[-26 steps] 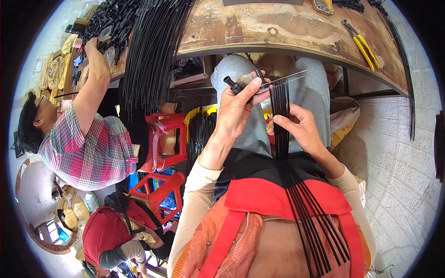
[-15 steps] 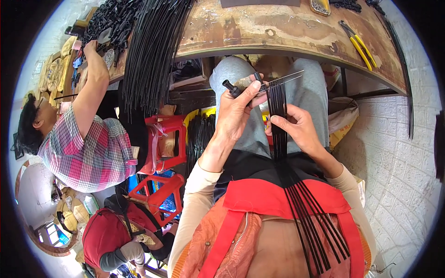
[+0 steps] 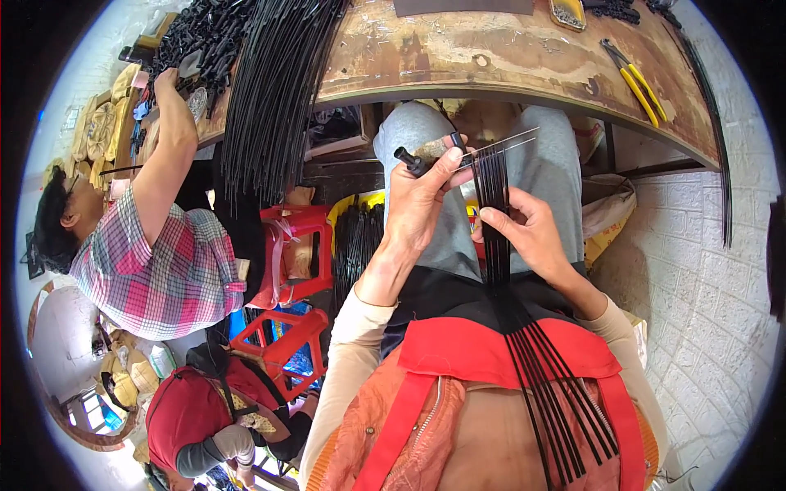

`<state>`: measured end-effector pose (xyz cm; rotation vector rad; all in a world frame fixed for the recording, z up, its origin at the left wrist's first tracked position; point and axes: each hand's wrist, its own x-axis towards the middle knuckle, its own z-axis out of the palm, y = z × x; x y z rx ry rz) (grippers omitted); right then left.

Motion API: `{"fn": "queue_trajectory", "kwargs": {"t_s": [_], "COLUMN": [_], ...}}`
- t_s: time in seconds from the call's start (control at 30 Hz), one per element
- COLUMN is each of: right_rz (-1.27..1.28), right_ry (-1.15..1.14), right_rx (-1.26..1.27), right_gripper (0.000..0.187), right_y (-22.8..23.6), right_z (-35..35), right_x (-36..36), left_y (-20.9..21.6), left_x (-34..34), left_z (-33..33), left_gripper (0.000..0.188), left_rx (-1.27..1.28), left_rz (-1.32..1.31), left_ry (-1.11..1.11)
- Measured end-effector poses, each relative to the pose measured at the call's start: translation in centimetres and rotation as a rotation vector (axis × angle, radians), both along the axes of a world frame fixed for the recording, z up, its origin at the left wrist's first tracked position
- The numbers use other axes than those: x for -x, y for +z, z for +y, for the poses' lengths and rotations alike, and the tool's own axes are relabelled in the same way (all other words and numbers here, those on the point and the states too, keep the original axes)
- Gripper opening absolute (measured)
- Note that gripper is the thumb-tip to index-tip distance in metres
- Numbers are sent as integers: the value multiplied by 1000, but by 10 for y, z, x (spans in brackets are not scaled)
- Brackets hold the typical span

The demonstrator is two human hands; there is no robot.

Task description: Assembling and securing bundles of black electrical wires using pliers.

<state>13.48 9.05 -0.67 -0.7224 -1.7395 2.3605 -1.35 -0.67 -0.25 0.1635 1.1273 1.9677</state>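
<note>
My left hand point(image 3: 416, 204) is closed round a black tubular piece point(image 3: 407, 158), whose wider end sticks out beside the thumb. Its thumb also presses on two thin metal wires point(image 3: 517, 145) that reach out to the right. A flat row of thin black rods point(image 3: 495, 254) meets the wires at its far end. The rods run back over my lap and fan out across the red apron point(image 3: 442, 348). My right hand point(image 3: 530, 227) grips the row from its right side, thumb on top and fingers partly hidden behind.
Before my knees stands a worn wooden table point(image 3: 393, 69) with yellow-handled pliers point(image 3: 643, 90) and a small tray point(image 3: 566, 12) of metal bits. A big bundle of black rods point(image 3: 274, 90) hangs over its edge. Red stools point(image 3: 286, 344) and two other people are at the left.
Both hands keep their hold. The rods' far ends look slightly more spread along the wires. The view has shifted a little; the co-worker's arm still reaches to the black parts.
</note>
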Motion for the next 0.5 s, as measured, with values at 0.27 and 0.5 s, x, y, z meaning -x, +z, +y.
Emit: {"fn": "queue_trajectory", "kwargs": {"t_s": [0.27,0.5], "right_rz": [18,51], "right_ry": [11,-36], "right_rx": [-34,42], "right_gripper": [21,17], "right_y": [6,3], "right_z": [-2,-4], "right_x": [-5,-4], "left_y": [9,17], "left_x": [-5,-20], "left_z": [-5,-12], "left_gripper": [24,35], "left_rx": [-14,-3], "left_rz": [90,62], "left_ry": [-26,-38]}}
